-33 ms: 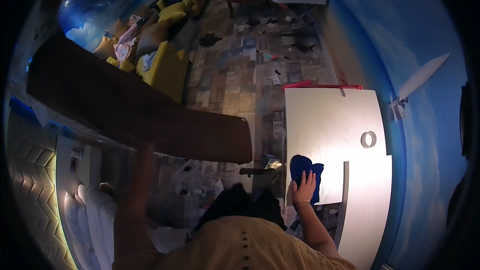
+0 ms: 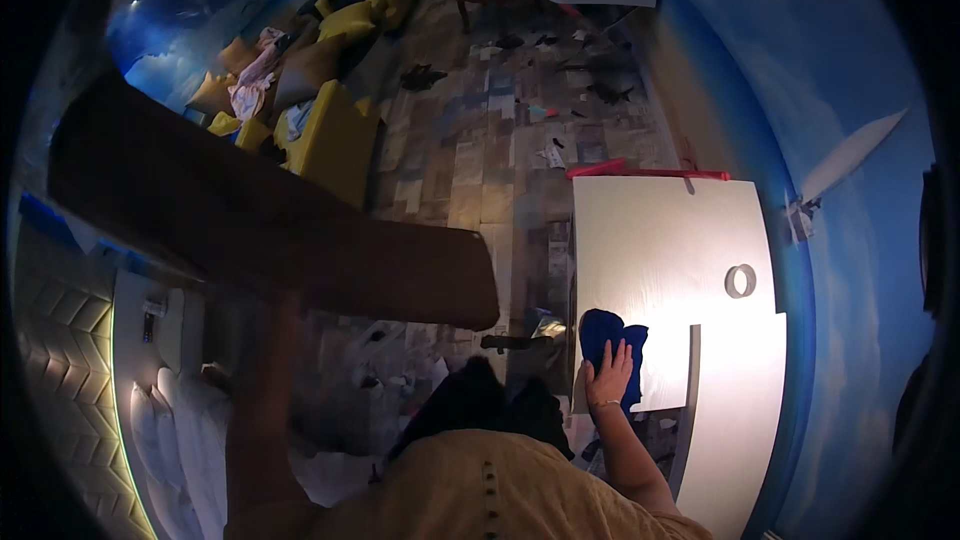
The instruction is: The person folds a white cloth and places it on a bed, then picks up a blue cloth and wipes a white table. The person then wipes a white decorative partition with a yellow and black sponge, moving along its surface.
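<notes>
the right hand, unclenched and flat, is resting on the dark-blue elongated fabric cloth, which is extending fore-and-aft beneath it.

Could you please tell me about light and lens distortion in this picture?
Head view: light glares on the white tabletop and shows the right hand clearly; same view, the long brown object and left forearm sink into shadow; same view, the quilted panel's edge curves near the dark rim.

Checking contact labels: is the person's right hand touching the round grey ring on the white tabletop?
No, the right hand lies on the dark blue cloth, while the round grey ring sits apart on the white tabletop.
</notes>
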`<state>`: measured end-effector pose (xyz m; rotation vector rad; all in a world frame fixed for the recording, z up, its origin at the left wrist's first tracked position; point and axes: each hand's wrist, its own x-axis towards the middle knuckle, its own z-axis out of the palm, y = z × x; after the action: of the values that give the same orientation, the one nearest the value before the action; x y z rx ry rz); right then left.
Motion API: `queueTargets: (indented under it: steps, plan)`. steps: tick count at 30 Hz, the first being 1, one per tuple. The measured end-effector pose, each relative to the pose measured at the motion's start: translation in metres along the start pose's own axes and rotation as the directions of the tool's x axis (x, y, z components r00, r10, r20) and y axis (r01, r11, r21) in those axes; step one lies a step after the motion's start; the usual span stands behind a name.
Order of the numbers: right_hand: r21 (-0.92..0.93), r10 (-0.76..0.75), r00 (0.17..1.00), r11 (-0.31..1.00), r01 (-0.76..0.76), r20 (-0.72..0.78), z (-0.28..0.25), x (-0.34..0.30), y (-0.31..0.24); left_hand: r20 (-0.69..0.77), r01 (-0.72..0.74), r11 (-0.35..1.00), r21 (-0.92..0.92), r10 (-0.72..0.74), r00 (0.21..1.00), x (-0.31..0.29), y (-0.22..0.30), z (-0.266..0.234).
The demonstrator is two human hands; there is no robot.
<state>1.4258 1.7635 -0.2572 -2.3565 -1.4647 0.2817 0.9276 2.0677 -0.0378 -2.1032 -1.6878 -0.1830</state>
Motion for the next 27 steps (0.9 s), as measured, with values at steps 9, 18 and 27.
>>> queueTargets:
  steps: [9, 18, 27]
  plan:
    - [0.028, -0.130, 0.980, 0.990, 0.135, -0.151, 0.039, 0.099, -0.047, 0.173, 0.292, 0.916, 0.276, -0.346, 0.922, -0.015, -0.131, -0.015]
    - [0.580, 0.269, 0.958, 0.798, -0.164, -0.100, 0.072, 0.188, -0.125, 0.271, 0.414, 0.857, 0.307, -0.496, 0.825, 0.023, -0.154, 0.035]
    - [0.858, 0.320, 0.885, 0.283, -0.429, 0.337, 0.158, 0.336, -0.250, 0.356, 0.562, 0.789, -0.247, -0.466, 0.810, 0.116, -0.054, 0.147]
